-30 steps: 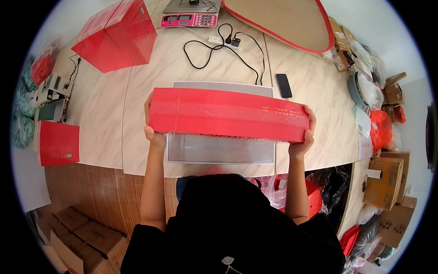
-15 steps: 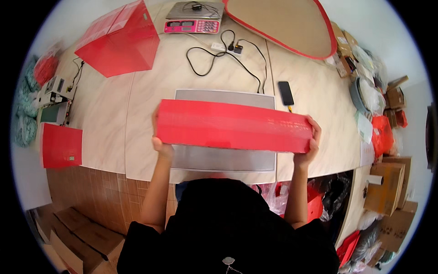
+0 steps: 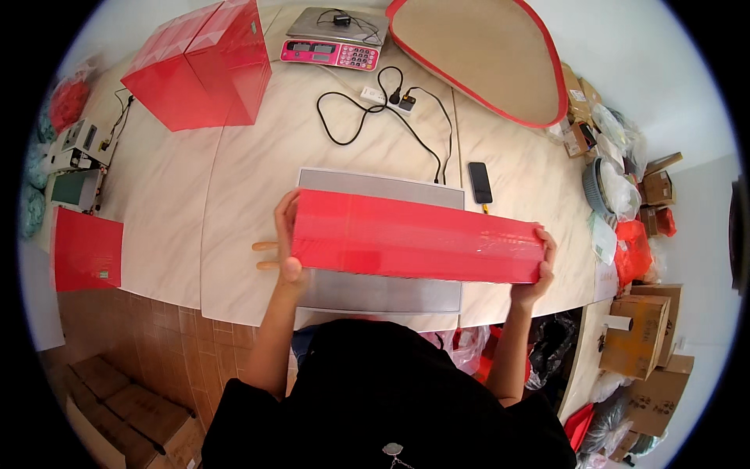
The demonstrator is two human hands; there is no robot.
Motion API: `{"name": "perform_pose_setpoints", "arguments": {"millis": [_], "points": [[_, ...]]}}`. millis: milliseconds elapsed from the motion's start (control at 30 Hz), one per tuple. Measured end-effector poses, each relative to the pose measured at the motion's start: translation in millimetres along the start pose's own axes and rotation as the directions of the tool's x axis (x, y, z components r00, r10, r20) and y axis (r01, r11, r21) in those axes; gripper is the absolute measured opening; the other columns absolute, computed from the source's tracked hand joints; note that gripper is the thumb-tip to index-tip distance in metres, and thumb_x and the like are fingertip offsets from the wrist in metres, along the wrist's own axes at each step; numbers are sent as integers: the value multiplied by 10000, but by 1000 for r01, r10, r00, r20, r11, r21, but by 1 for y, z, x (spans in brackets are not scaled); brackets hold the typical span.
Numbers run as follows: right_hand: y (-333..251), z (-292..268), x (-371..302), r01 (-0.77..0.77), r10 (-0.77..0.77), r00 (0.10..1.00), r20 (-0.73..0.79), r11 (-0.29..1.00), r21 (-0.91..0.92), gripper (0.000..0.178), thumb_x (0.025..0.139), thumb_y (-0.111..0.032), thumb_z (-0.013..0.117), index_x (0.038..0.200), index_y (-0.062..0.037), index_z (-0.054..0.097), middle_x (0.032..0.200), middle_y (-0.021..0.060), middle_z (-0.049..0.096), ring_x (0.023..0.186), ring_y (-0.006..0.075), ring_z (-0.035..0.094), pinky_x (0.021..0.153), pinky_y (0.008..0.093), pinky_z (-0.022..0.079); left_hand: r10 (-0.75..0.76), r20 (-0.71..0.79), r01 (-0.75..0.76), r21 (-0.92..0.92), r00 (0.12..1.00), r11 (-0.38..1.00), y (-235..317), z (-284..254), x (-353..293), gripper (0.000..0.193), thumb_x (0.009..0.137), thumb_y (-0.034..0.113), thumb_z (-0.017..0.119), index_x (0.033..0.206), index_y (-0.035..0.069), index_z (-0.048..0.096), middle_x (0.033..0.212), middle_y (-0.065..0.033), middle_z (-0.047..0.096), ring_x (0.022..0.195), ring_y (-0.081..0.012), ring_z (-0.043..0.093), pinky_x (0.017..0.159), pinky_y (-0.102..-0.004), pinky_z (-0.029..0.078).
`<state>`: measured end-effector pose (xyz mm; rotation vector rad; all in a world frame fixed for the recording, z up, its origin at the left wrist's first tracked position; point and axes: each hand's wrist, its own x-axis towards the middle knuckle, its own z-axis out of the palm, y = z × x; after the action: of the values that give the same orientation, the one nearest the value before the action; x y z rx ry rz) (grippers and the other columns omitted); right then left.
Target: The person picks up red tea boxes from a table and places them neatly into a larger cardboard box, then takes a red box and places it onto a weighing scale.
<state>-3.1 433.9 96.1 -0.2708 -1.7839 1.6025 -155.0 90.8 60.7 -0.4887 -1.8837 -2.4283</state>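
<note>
I hold a long flat red cardboard piece (image 3: 414, 237) level above a grey rectangular mat (image 3: 375, 291) on the marble table (image 3: 195, 219). My left hand (image 3: 283, 242) grips its left end, thumb at the near edge and fingers sticking out to the left. Its right end is gripped by my right hand (image 3: 539, 270), fingers curled over the far edge. The red piece hides the middle of the mat.
Red boxes (image 3: 203, 66) stand at the far left, and a flat red piece (image 3: 86, 250) lies at the left edge. A pink scale (image 3: 332, 39), a power strip with black cables (image 3: 383, 109), a phone (image 3: 480, 182) and a red-rimmed board (image 3: 476, 55) lie beyond. Cardboard boxes (image 3: 641, 336) crowd the right.
The red piece has come lower and closer to me over the mat, tilting down slightly to the right. Both hands stay on its ends.
</note>
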Motion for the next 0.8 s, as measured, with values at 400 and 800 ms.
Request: {"name": "perform_pose_setpoints", "arguments": {"millis": [400, 800], "points": [[17, 143, -21, 29, -43, 978, 205, 997, 69, 721, 859, -625, 387, 1171, 8, 535, 1313, 203, 419, 1241, 294, 395, 1052, 393, 262, 76, -263, -25, 193, 962, 981, 26, -136, -8, 1051, 695, 825, 430, 1376, 36, 292, 1323, -114, 405, 1245, -235, 405, 1056, -400, 314], [35, 62, -11, 26, -32, 999, 27, 981, 190, 636, 796, -543, 496, 1136, -6, 511, 1278, 218, 471, 1203, 309, 453, 1032, 419, 327, 94, -106, -73, 189, 990, 979, 22, -65, 17, 980, 749, 771, 432, 1360, 15, 310, 1332, -117, 398, 1239, -227, 400, 1044, -380, 322]]}}
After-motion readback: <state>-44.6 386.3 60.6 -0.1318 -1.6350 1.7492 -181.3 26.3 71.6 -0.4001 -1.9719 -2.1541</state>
